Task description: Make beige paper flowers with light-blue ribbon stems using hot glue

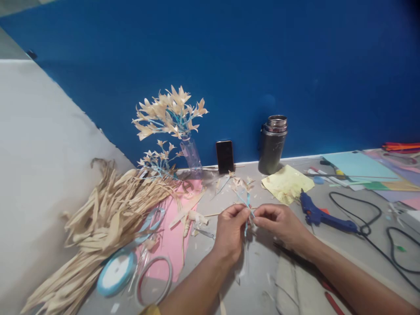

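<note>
My left hand (233, 225) pinches the blue-wrapped stems of a small spray of dried-husk flowers (243, 188). Close beside it, my right hand (278, 221) has thumb and fingers closed at the same stems. The pale blossoms stand up above both hands, and the blue stem ends hang below. A single husk flower (229, 176) on a blue stem lies just behind. Left of my left hand is a pair of scissors (205, 233), partly hidden by the wrist. The exact fingertip contact is blurred.
Dried husks (101, 210), a blue ribbon roll (117, 272) and a tape ring (154, 280) lie left, partly on pink paper (170, 245). Behind stand a flower-filled bottle (191, 153), a phone (225, 157) and a flask (273, 146). Right lies a corded blue glue gun (324, 216) near yellow paper (287, 183).
</note>
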